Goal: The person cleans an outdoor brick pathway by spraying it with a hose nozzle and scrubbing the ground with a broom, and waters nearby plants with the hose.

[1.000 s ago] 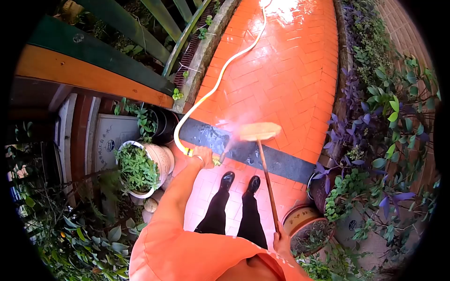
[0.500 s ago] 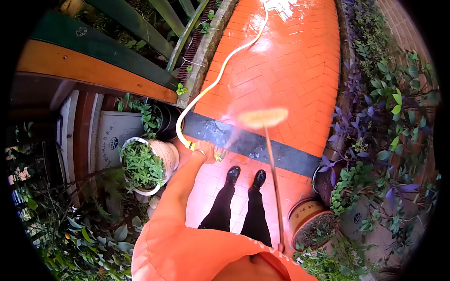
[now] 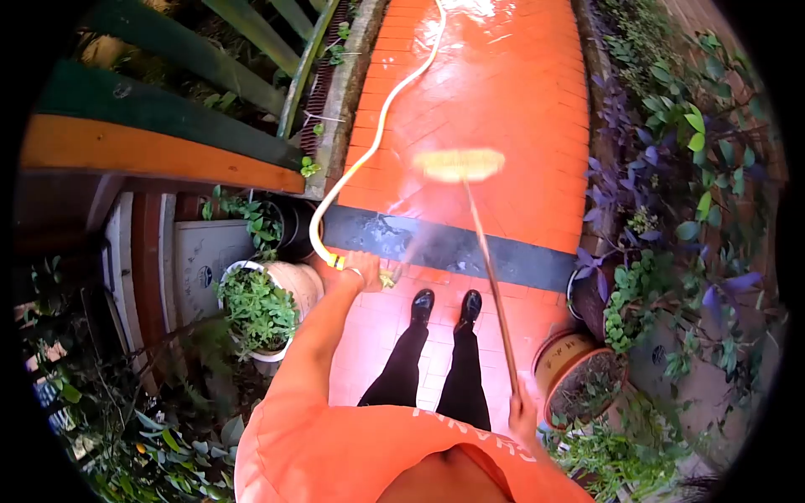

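My left hand (image 3: pixel 364 270) is closed around a hose nozzle (image 3: pixel 388 278), which sprays a fine mist forward and to the right. A pale yellow hose (image 3: pixel 387 117) runs from it in a curve up the red brick path. Low on the right, my right hand (image 3: pixel 521 412) grips the long wooden handle of a broom (image 3: pixel 495 289). Its wide yellowish head (image 3: pixel 459 165), blurred by motion, is over the wet path (image 3: pixel 503 109) beyond a dark grey stone strip (image 3: pixel 528 261).
A potted leafy plant (image 3: pixel 262 306) stands on my left. To the right are a round brown pot (image 3: pixel 560 360) and a dark pot (image 3: pixel 587 298). A green and orange wooden fence (image 3: pixel 159 151) borders the upper left; purple-leaved plants (image 3: pixel 620 168) line the right edge.
The broom head has moved forward, farther from my feet and the grey strip. My right hand has come into view on the handle. My left hand still holds the spraying nozzle.
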Tool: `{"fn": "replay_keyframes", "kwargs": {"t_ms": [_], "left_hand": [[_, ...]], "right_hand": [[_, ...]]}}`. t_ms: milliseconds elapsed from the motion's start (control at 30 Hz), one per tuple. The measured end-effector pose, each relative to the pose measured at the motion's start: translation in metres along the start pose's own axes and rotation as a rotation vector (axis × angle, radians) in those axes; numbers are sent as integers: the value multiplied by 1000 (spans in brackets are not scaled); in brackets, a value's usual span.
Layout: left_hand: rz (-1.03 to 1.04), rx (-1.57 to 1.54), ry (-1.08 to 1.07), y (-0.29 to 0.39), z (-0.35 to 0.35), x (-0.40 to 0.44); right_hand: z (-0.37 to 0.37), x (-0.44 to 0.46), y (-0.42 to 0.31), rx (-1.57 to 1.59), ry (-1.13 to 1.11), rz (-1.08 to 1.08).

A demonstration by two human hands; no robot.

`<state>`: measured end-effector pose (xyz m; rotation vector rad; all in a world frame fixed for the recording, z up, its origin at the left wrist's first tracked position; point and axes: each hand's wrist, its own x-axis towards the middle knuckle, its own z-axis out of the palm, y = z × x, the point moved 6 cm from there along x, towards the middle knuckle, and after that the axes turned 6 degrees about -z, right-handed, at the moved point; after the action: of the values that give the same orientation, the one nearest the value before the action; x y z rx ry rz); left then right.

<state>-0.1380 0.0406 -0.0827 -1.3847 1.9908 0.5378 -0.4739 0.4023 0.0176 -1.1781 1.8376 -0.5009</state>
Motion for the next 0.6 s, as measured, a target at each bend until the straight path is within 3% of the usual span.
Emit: {"fn": "replay_keyframes", "kwargs": {"t_ms": [67,167,200,300,367,433,467,500,600], "left_hand": [[32,19,-26,-1,7,6],[34,-1,-5,10,5,15],[28,-5,10,10,5,15],[25,18,54,15,7,27],[47,25,25,30,2,22],[55,9,44,42,2,19],[60,-9,66,48,-1,18],[75,1,69,55,-2,13],[88,-6,39,65,-12,8]], "right_hand": [[-11,-77,-14,16,49,146],[13,-125,49,21,-70,307],[12,-96,15,-81,-90,353],[37,-63,11,54,-4,283],[50,-9,14,25,159,25],[41,65,7,76,138,210],[38,96,20,41,241,46],[23,112,3,136,153,162],[18,39,23,193,153,222]]}}
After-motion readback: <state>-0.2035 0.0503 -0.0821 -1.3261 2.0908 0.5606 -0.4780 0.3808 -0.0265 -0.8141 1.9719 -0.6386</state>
